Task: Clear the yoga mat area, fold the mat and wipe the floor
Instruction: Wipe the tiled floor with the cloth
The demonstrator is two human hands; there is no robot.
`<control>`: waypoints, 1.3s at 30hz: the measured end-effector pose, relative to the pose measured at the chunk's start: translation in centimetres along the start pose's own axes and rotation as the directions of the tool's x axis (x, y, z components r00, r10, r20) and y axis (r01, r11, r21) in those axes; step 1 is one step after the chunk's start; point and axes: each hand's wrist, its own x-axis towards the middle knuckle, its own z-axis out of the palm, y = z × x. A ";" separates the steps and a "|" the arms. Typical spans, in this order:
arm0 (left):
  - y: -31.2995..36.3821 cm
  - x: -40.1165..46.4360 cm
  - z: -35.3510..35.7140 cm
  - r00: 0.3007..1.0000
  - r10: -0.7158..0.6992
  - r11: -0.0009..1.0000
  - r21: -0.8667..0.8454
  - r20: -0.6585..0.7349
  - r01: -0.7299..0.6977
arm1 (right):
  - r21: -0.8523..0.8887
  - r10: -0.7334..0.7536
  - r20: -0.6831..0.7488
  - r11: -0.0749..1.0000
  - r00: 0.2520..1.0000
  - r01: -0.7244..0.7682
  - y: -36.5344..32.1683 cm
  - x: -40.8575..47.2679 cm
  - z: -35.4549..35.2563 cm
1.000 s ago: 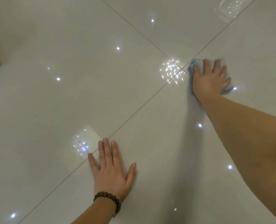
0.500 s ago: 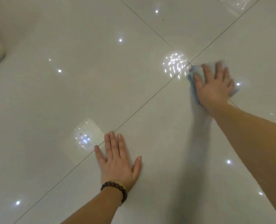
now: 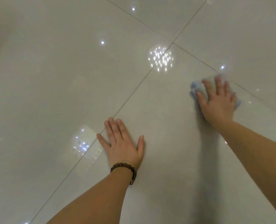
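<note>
Wiping glossy tile, nothing lying in my path.

My right hand point(image 3: 218, 102) presses a blue cloth point(image 3: 197, 88) flat on the floor point(image 3: 53, 78), fingers straight, just past a grout line point(image 3: 127, 97). My left hand point(image 3: 122, 143), beaded bracelet point(image 3: 123, 167) at the wrist, rests open-palmed across that line. Ceiling-light reflections point(image 3: 160, 59) dot the tiles.
</note>
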 end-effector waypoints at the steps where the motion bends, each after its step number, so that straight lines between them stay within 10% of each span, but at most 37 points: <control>1: 0.1 0.0 -0.1 1.000 -0.003 1.000 0.002 0.012 0.003 | 0.032 0.197 0.005 0.980 0.980 -0.197 1.0 -1.1 -0.3; 4: 0.0 -0.1 -0.2 0.999 -0.006 1.000 0.012 0.033 0.005 | 0.094 0.415 -0.024 0.907 0.910 -0.411 -3.6 -5.6 1.5; 9: 0.1 -0.2 -0.5 1.000 0.006 1.000 -0.016 0.030 -0.005 | 0.018 -0.248 0.058 0.969 0.967 0.248 -12.0 -13.4 3.9; 12: 0.0 -0.1 -0.4 0.999 -0.002 1.000 0.003 0.032 0.002 | 0.007 -0.311 0.040 0.951 0.950 0.311 -5.7 -13.2 3.0; 15: 0.0 -0.2 -0.1 1.000 -0.003 1.000 0.022 0.025 0.002 | -0.029 0.052 -0.015 0.998 0.999 -0.052 3.9 -10.5 1.6; 18: 0.0 -0.3 0.4 1.000 0.000 0.999 0.039 0.002 0.000 | 0.118 0.605 -0.012 0.791 0.796 -0.600 7.4 -7.6 -0.6; 20: 0.1 -0.4 0.5 1.000 -0.005 0.999 0.052 -0.011 0.005 | 0.205 0.650 -0.028 0.748 0.760 -0.632 3.0 -7.7 -0.4; 23: 0.1 -0.5 0.4 1.000 -0.003 0.999 0.052 -0.025 0.004 | 0.199 0.093 -0.107 0.977 0.990 -0.070 -8.4 -12.1 2.9; 27: 0.1 -0.5 0.3 0.999 0.000 1.000 0.019 -0.038 0.001 | 0.048 -0.440 -0.005 0.897 0.898 0.439 -10.6 -14.5 4.2; 31: -0.1 -0.5 0.5 0.999 0.014 0.999 0.041 -0.051 -0.012 | -0.008 -0.049 -0.073 0.999 0.996 0.049 5.2 -15.1 2.9; 34: -0.1 -0.5 0.5 0.998 0.046 0.998 0.039 -0.050 -0.044 | 0.006 0.396 -0.029 0.918 0.918 -0.396 16.8 -18.6 0.6; 37: -0.3 -0.5 0.4 0.994 0.097 0.994 0.047 -0.054 -0.094 | 0.070 0.583 0.037 0.808 0.811 -0.584 15.3 -19.3 0.8; 39: -0.6 -0.5 0.2 0.988 0.148 0.988 0.053 -0.041 -0.146 | 0.061 0.447 0.019 0.892 0.895 -0.447 8.9 -20.1 2.4</control>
